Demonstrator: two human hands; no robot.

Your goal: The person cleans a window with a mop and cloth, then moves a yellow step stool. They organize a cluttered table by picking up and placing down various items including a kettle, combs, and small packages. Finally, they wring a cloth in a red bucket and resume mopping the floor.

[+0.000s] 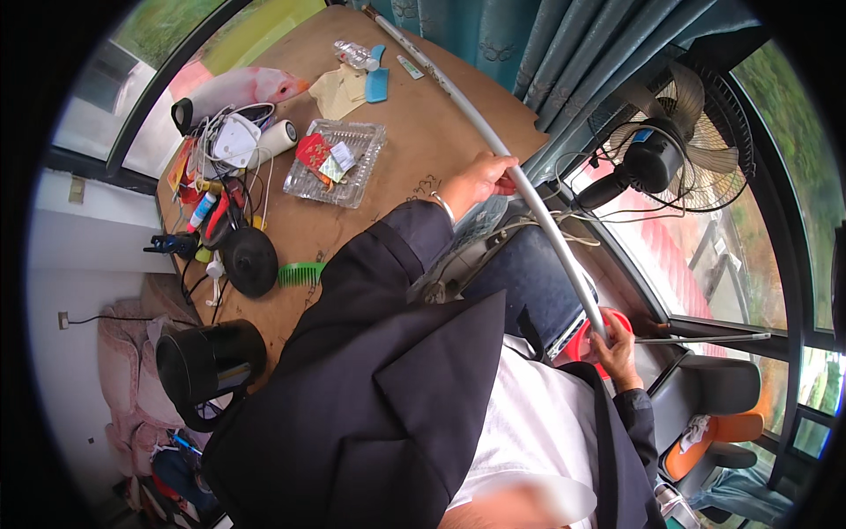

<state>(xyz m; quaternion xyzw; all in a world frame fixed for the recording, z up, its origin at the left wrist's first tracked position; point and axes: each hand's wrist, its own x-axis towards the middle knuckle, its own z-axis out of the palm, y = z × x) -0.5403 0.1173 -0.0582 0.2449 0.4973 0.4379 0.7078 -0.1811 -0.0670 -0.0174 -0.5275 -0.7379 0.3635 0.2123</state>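
Note:
A long whitish pole (456,96) with worn, flaking patches towards its far end runs diagonally from the top of the view across the brown tabletop (423,139) and past its edge. My left hand (481,178), with a bracelet at the wrist, grips the pole near the table's edge. Lower right, my right hand (616,350) is closed around the pole's near end, beside a red plastic container (624,320). On the table lie a clear ribbed tray (317,190) holding small packets, a blue comb piece (377,86), a clear plastic bottle (353,55) and a small tube (410,67).
A standing fan (651,159) with loose cables and teal curtains (562,59) are at the right. Cords, tools and a bird-shaped object (244,89) crowd the table's left. A green comb (301,273) and black kettle (208,364) are nearer. Chairs (720,383) stand lower right.

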